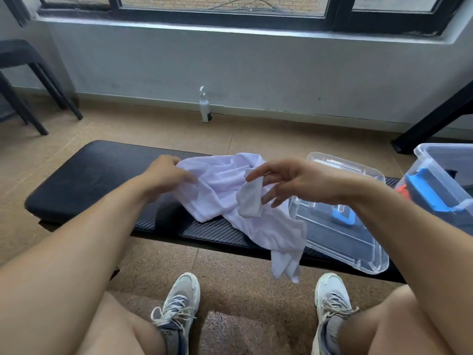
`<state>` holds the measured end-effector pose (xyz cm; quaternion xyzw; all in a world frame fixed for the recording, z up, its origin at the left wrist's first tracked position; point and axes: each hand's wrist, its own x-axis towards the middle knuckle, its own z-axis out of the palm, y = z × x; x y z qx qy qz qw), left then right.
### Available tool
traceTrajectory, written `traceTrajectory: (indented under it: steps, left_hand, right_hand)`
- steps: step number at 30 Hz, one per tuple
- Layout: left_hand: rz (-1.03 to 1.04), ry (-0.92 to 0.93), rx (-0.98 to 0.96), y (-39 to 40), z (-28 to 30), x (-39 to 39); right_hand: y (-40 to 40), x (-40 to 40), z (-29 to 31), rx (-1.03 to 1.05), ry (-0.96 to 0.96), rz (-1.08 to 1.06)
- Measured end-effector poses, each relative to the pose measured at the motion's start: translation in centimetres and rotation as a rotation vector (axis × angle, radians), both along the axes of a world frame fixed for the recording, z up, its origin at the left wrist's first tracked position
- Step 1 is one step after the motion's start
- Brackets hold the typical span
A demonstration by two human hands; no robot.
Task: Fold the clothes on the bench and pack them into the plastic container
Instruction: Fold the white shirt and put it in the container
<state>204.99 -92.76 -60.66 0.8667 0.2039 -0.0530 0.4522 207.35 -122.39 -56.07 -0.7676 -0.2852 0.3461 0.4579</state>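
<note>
head view: both hands pinch thin crumpled white cloth [225, 190] on ribbed bench [84, 180].

Black padded table [97, 175], seen lengthwise. White garment [230, 198], crumpled, is laid across its middle, one end draped over the near edge. The garment's far-left corner is gripped by the left hand [163, 175]. A small pale cloth piece [250, 198] is pinched between thumb and fingers of the right hand [297, 180], held above the garment. Clear plastic lid [345, 221], blue latch attached, is placed on the table's right end, touching the garment. Clear plastic container [445, 175], blue handle, is set beyond the right end. White spray bottle [204, 106] is stood on the floor against the wall.
</note>
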Motion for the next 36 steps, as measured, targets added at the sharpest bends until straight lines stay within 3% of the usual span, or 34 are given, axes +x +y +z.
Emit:
traceTrajectory:
  steps: [3, 5, 9, 12, 15, 21, 29, 36]
  left_hand:
    - [-0.072, -0.16, -0.065, -0.9, 0.8, -0.1]
    - [-0.13, -0.229, -0.122, -1.9, 1.4, -0.4]
    - [-0.253, -0.283, -0.233, -4.2, 2.2, -0.9]
    - [-0.311, -0.27, -0.267, -5.4, 2.1, -1.3]
    - [-0.315, -0.264, -0.308, -6.4, 2.0, -1.5]
    - [-0.231, -0.268, -0.437, -7.0, 1.8, -1.6]
    - [-0.186, -0.265, -0.469, -6.9, 1.7, -1.4]
    - [-0.218, -0.242, -0.469, -7.1, 1.0, -1.4]
  right_hand:
    - [1.2, -0.1, -0.9, -0.09, -0.401, -0.149]
    - [1.9, -0.4, -1.0, -0.076, -0.515, -0.253]
    - [2.9, -0.9, -0.9, -0.059, -0.694, -0.255]
    - [3.3, -0.9, -0.8, -0.054, -0.644, -0.351]
    - [3.5, -0.8, -1.2, 0.061, -0.427, -0.472]
    - [3.0, -0.3, -1.2, 0.213, -0.143, -0.446]
    - [2.1, -0.4, -1.4, 0.08, -0.445, -0.16]
    - [2.6, 0.1, -2.1, -0.021, -0.763, -0.203]
